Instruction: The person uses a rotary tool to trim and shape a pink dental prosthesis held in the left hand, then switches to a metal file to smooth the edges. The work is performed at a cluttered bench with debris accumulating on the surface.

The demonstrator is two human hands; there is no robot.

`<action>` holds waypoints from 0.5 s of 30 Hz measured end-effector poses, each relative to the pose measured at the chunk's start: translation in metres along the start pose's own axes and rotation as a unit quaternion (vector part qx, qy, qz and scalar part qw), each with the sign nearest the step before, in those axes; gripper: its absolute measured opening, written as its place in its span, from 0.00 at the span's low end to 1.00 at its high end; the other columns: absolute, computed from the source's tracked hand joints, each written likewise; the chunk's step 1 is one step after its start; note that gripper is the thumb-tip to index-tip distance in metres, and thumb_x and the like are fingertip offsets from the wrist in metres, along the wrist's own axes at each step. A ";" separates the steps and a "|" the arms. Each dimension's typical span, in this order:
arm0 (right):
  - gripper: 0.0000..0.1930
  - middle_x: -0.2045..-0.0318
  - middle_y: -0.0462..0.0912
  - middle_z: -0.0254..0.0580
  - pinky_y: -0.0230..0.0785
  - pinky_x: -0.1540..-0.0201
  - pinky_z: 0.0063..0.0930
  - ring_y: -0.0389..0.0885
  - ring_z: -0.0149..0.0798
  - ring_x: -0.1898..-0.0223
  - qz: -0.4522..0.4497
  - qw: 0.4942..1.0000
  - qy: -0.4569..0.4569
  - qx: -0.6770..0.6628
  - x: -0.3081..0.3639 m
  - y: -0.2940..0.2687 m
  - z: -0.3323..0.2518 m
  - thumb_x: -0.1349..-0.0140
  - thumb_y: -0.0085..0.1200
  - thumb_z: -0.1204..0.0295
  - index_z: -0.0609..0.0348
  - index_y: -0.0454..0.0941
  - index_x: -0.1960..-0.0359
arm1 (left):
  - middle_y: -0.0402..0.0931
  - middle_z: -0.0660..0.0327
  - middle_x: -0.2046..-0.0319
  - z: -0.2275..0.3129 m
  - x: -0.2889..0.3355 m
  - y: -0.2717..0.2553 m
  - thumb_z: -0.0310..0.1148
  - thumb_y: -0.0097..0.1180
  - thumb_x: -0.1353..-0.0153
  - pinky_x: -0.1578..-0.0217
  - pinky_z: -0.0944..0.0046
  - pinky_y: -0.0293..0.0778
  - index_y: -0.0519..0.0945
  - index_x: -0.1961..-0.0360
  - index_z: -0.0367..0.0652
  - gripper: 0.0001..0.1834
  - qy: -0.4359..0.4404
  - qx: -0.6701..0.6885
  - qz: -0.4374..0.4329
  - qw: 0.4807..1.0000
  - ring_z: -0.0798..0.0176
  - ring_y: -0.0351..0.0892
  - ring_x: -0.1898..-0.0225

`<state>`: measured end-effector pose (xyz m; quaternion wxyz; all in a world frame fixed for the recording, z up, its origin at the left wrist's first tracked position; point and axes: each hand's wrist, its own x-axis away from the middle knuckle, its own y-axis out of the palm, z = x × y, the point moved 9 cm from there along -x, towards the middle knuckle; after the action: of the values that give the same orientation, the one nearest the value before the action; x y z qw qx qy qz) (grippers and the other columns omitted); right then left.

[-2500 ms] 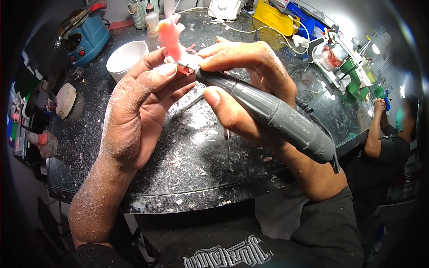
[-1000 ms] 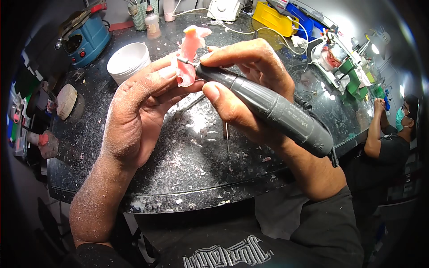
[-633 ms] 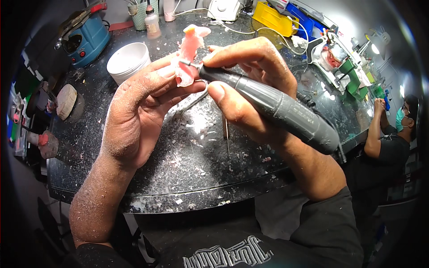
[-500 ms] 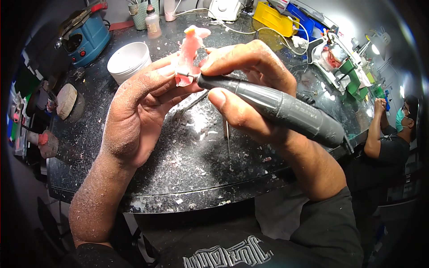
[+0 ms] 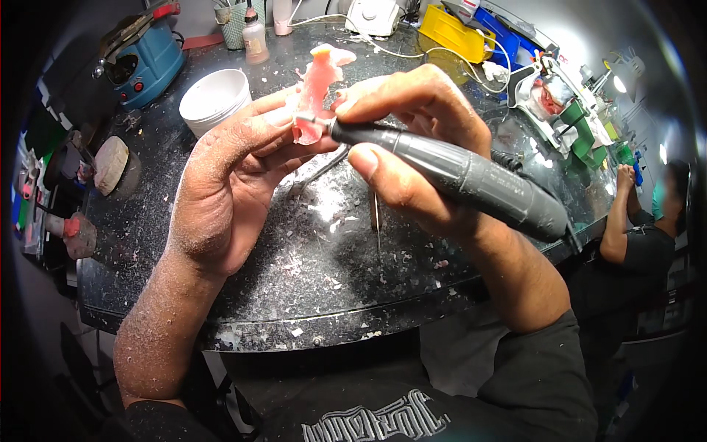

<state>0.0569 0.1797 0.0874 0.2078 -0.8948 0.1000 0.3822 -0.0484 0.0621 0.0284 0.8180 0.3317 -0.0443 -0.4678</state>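
Observation:
My left hand (image 5: 217,191), dusted with pale powder, pinches a pink acrylic denture base (image 5: 318,88) between thumb and fingers. The piece is thin and irregular, held upright, with a yellowish spot at its top. In my right hand (image 5: 401,184) is a black rotary handpiece (image 5: 471,173), gripped like a pen and slanting down to the right. Its metal bur (image 5: 313,119) lies against the lower part of the denture base, close to my left thumb. A fingertip of my right hand rests near the piece.
Shavings and dust cover the black table (image 5: 309,272). A thin tool (image 5: 377,214) lies under my hands. Around them stand a white tub (image 5: 215,99), a blue machine (image 5: 147,70), a dropper bottle (image 5: 255,43) and a yellow bin (image 5: 453,33). Another person (image 5: 641,236) sits at the right.
The denture base has shifted slightly right and turned a little, the bur still against its lower part. Both hands keep their grips. The person at the right has turned their head.

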 end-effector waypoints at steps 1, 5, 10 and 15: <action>0.16 0.55 0.82 0.52 0.70 0.39 0.38 0.80 0.42 0.47 -0.019 1.000 -0.018 0.009 -0.001 0.001 -0.002 0.45 0.61 0.78 0.68 0.79 0.54 | 0.82 0.49 0.48 0.000 0.000 0.000 0.34 0.49 0.28 0.35 0.50 0.70 0.75 0.41 0.28 0.21 -0.001 -0.016 0.019 1.000 0.55 0.83 0.46; 0.16 0.55 0.82 0.52 0.70 0.40 0.37 0.80 0.42 0.47 -0.032 0.999 -0.037 0.005 -0.001 0.002 -0.003 0.45 0.62 0.78 0.68 0.79 0.54 | 0.82 0.49 0.48 -0.001 0.000 0.001 0.35 0.48 0.27 0.36 0.51 0.70 0.75 0.40 0.29 0.22 0.002 -0.010 0.025 1.000 0.56 0.83 0.47; 0.16 0.55 0.82 0.52 0.71 0.40 0.38 0.81 0.42 0.48 -0.036 0.998 -0.044 0.000 -0.001 0.003 -0.002 0.45 0.63 0.78 0.68 0.78 0.53 | 0.83 0.50 0.50 -0.002 -0.001 -0.001 0.36 0.47 0.27 0.36 0.51 0.70 0.75 0.40 0.31 0.22 -0.007 0.003 0.015 1.000 0.56 0.83 0.47; 0.17 0.54 0.82 0.52 0.73 0.42 0.36 0.81 0.40 0.49 -0.058 0.994 -0.080 0.038 -0.002 0.003 -0.005 0.45 0.62 0.81 0.68 0.77 0.53 | 0.84 0.52 0.51 -0.004 0.000 -0.001 0.36 0.48 0.27 0.36 0.49 0.70 0.76 0.40 0.32 0.21 -0.022 0.028 -0.003 0.999 0.55 0.83 0.47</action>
<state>0.0574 0.1747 0.0906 0.2709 -0.8571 0.0452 0.4358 -0.0479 0.0638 0.0245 0.8058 0.3441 -0.0746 -0.4762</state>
